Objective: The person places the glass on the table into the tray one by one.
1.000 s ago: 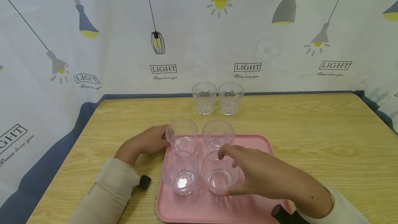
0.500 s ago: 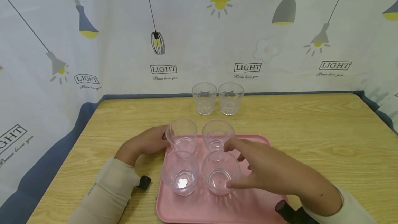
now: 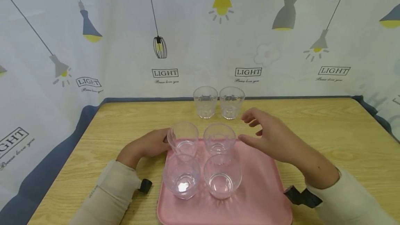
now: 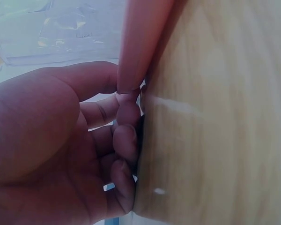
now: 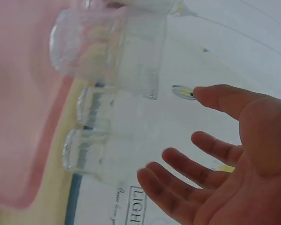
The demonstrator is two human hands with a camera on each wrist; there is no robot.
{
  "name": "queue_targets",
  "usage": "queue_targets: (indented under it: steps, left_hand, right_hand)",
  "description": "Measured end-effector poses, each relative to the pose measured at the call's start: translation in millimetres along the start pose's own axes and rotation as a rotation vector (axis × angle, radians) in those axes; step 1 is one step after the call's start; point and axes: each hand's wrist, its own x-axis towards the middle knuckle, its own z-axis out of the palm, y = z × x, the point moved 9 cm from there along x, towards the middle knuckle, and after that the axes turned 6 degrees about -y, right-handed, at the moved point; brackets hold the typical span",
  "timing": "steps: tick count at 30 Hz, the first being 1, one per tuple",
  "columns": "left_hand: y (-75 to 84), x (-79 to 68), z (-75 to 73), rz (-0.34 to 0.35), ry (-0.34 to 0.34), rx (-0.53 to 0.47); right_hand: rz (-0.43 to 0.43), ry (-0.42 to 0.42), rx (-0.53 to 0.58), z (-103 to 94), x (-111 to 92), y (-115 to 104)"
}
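Observation:
My left hand (image 3: 152,143) pinches the left edge of a pink tray (image 3: 264,190). In the left wrist view the thumb lies over the tray's edge (image 4: 143,47), with the curled fingers beneath it near the tabletop. Two clear tumblers stand at the tray's middle, a left one (image 3: 182,169) and a right one (image 3: 222,173). Behind them are another left tumbler (image 3: 183,131) and right tumbler (image 3: 219,134). My right hand (image 3: 270,134) hovers over the tray's far right corner, fingers spread and holding nothing, its thumb tip close to the back right tumbler.
Two more clear tumblers, one left (image 3: 205,101) and one right (image 3: 232,101), stand side by side on the wooden table (image 3: 328,131) near its back edge. A white curtain (image 3: 187,27) printed with lamps hangs behind. Dark wrist mounts (image 3: 302,197) jut from both sleeves.
My right hand has let go of the front right tumbler and moved away toward the back, past the tray's far edge. The left hand stays at the tray. The head view has tilted slightly up.

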Motion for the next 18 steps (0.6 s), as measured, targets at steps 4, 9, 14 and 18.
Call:
queue_targets:
  steps: [4, 9, 14, 18]
  left_hand:
    - [0.0, -0.5, -0.2, 0.004, 0.001, 0.013]
    - [-0.7, -0.7, -0.8, 0.008, 0.001, 0.023]
    - [-1.8, 0.0, -0.6, 0.003, 0.003, 0.028]
    - [-1.6, 0.6, 0.4, -0.004, -0.001, 0.014]
  right_hand:
    - [0.029, 0.008, -0.053, -5.6, 16, 15]
    - [0.065, -0.016, -0.113, -9.0, 35, 32]
    - [0.098, -0.041, -0.126, -11.5, 50, 44]
    - [0.135, -0.055, -0.142, -11.6, 60, 55]
